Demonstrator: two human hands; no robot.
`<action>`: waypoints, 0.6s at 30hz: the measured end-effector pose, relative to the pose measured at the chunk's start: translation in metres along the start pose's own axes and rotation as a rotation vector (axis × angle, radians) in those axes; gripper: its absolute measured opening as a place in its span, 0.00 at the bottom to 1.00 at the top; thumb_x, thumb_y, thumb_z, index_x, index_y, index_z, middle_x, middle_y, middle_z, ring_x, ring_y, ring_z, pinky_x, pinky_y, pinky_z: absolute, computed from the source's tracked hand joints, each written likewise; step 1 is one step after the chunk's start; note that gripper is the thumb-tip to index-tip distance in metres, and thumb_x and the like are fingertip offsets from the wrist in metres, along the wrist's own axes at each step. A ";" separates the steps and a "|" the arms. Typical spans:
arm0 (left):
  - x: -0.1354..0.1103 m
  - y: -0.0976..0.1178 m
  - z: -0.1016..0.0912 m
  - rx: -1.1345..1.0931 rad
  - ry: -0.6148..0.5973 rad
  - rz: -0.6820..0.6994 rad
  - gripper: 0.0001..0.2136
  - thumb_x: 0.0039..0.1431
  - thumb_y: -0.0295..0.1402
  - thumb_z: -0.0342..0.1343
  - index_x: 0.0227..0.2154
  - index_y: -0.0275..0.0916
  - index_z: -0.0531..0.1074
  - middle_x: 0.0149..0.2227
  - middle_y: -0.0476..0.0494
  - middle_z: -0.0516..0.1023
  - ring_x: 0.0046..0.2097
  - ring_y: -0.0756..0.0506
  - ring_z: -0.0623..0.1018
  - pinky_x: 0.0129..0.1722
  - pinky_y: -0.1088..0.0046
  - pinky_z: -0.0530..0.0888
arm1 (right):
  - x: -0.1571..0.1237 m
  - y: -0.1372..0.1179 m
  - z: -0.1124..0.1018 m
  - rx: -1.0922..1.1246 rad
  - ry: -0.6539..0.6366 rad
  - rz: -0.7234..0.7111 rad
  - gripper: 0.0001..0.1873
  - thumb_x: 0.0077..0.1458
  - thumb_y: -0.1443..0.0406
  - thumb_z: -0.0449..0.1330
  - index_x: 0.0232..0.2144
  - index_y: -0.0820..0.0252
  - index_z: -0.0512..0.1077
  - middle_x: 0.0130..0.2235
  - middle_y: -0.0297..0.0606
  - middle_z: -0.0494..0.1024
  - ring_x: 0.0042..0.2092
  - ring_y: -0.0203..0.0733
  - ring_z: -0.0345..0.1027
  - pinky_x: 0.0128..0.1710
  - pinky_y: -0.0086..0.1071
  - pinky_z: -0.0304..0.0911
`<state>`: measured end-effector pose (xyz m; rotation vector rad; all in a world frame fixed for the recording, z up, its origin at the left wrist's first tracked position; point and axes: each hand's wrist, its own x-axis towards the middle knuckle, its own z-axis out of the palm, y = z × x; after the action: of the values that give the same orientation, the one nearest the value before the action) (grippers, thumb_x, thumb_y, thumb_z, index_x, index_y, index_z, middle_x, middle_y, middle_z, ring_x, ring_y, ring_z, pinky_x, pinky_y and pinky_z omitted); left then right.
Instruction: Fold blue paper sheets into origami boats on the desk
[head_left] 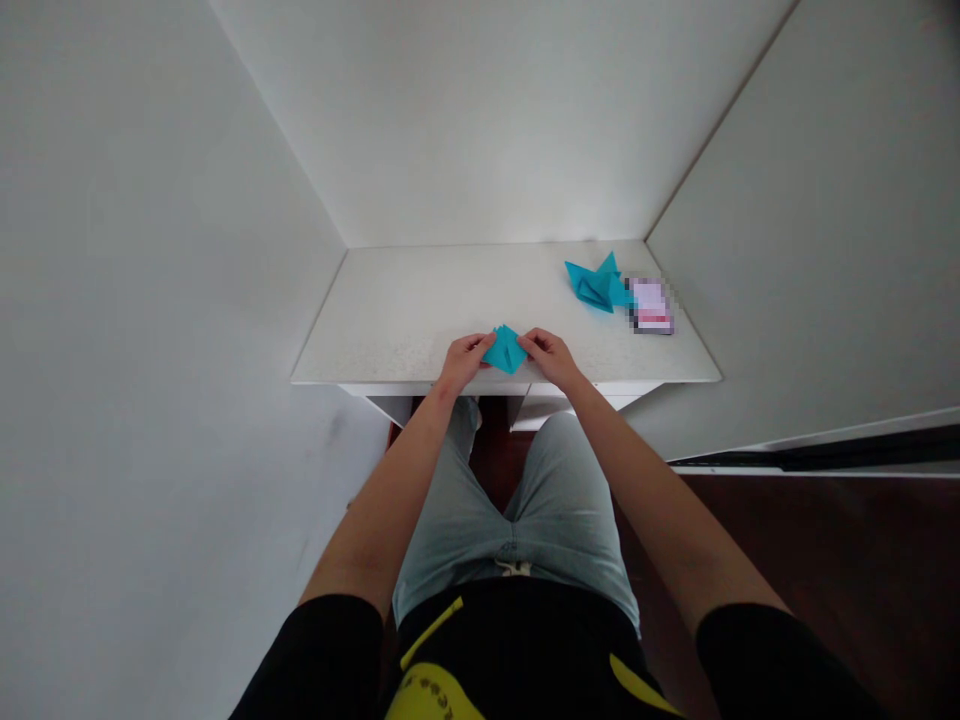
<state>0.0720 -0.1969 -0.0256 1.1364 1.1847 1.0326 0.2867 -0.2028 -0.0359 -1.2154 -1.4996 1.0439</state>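
Note:
A small folded piece of blue paper [505, 350] is held up between my two hands, over the front part of the white desk [405, 290]. My left hand [466, 358] pinches its left corner between thumb and fingers. On the opposite side, my right hand [547, 354] grips the right corner the same way. The paper is roughly diamond-shaped, with creases down its middle and small points along its top. Farther back to the right, a blue folded-paper figure [598, 285] with pointed ends rests on the desk, apart from both hands.
Beside the paper figure lies a phone-shaped object [651, 306], blurred by pixels, near the desk's right edge. Walls close in the desk at the left, back and right. Beneath the desk's front edge is a white drawer unit [544, 408], and my legs are close below.

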 end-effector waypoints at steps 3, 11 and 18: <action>0.001 0.000 0.004 -0.027 0.058 0.003 0.22 0.58 0.53 0.70 0.38 0.37 0.83 0.36 0.44 0.82 0.39 0.45 0.81 0.32 0.71 0.84 | 0.000 0.001 -0.001 0.019 0.064 -0.004 0.29 0.55 0.35 0.65 0.28 0.53 0.70 0.26 0.31 0.70 0.30 0.41 0.64 0.36 0.37 0.65; 0.004 -0.001 -0.005 -0.214 0.155 -0.001 0.19 0.65 0.50 0.66 0.36 0.39 0.71 0.39 0.45 0.78 0.42 0.47 0.81 0.39 0.67 0.86 | 0.003 0.009 -0.004 0.078 0.237 0.024 0.28 0.57 0.36 0.63 0.35 0.51 0.66 0.27 0.28 0.69 0.28 0.39 0.65 0.32 0.35 0.66; 0.007 -0.005 -0.004 -0.264 0.254 -0.022 0.15 0.73 0.46 0.58 0.39 0.43 0.62 0.45 0.46 0.75 0.42 0.48 0.82 0.40 0.66 0.87 | 0.006 0.015 -0.004 0.138 0.246 0.032 0.29 0.55 0.36 0.62 0.37 0.49 0.59 0.31 0.27 0.70 0.26 0.36 0.64 0.29 0.33 0.65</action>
<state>0.0687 -0.1901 -0.0313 0.8004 1.2124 1.3026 0.2937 -0.1944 -0.0486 -1.2246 -1.2034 0.9646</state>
